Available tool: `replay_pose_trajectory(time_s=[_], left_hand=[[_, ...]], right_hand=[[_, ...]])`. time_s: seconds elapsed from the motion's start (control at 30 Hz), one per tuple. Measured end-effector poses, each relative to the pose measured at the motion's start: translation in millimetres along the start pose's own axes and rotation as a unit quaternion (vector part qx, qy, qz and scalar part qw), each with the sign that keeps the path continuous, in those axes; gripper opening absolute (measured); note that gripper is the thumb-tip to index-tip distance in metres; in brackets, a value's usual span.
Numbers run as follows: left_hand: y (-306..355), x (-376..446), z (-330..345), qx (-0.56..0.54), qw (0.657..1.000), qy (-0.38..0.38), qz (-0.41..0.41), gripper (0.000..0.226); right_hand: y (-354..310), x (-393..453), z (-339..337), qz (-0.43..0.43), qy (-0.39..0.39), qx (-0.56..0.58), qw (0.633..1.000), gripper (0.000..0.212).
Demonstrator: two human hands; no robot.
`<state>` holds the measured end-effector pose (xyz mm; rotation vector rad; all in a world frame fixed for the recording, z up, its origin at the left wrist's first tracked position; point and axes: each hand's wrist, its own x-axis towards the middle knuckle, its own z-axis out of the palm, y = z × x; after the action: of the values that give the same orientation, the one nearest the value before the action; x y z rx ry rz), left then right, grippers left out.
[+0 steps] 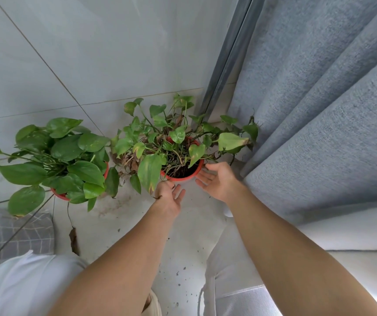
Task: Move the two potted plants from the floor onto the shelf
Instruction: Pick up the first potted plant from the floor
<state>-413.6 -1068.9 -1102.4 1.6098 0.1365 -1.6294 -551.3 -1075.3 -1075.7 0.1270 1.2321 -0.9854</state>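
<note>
Grey curtain (319, 110): hangs at right, folds reaching the tiled floor (92, 53). Left potted plant (57, 156): broad green leaves, red pot, standing on floor. Right potted plant (174, 147): yellowing leaves, red pot (191, 175), on floor beside curtain. My left hand (168, 196): fingers spread, just beside pot's near rim. My right hand (219, 179): spread, at pot's right rim; contact unclear. Soil crumbs (180, 273): scattered between my arms.
</note>
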Motion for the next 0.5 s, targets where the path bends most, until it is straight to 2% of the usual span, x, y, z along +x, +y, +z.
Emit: replay_pose_trajectory(time_s=[0.1,0.27,0.5], left_hand=[[-1.6,-1.0,-4.3,0.000,1.000,0.013,0.001,0.042],[-1.2,-2.1,-2.5,0.005,1.000,0.023,0.017,0.043],[3.8,3.4,-8.0,0.005,0.999,0.021,0.048,0.048]], right_hand=[[4.6,2.7,0.3,0.013,0.035,-0.016,0.999,0.022],[8.9,5.0,2.1,0.001,0.033,-0.098,0.995,0.055],[8.3,10.0,7.6,-0.018,0.062,-0.144,0.987,0.058]])
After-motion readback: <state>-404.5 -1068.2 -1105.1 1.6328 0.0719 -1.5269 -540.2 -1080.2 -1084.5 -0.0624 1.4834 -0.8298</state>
